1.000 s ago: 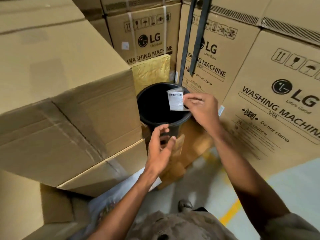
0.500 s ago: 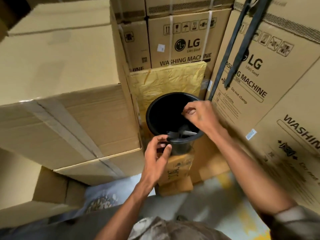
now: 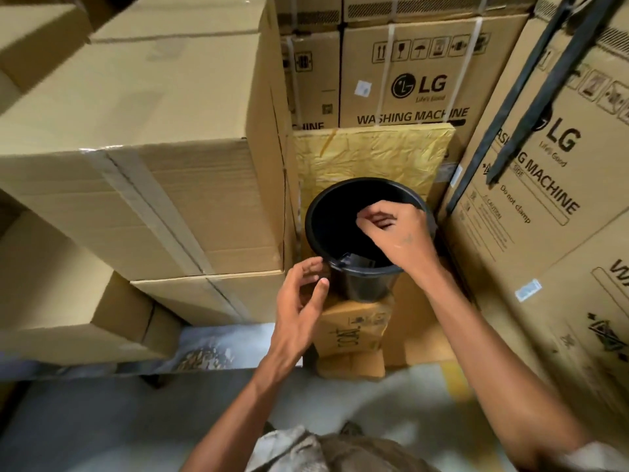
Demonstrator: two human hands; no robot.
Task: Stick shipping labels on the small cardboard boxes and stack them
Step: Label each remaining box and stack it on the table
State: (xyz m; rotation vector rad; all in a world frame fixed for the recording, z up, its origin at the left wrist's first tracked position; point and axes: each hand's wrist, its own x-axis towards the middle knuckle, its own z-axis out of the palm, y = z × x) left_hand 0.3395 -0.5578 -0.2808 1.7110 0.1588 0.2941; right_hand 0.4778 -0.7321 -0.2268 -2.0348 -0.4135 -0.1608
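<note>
The right hand (image 3: 396,235) is hovering over the round black plastic bucket (image 3: 343,216), fingers curled, apparently holding nothing. The left hand (image 3: 299,301), relaxed, is touching the rim at seven o'clock. Small printed cardboard boxes (image 3: 352,332) are sitting beneath the bucket, at six o'clock. This looks like discarding label waste; next, fetching another label.

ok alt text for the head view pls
A person's right hand, fingers curled, reaches over the mouth of a black bucket while the left hand hovers by its rim. The bucket sits on a small box, hemmed in by big cartons.
</note>
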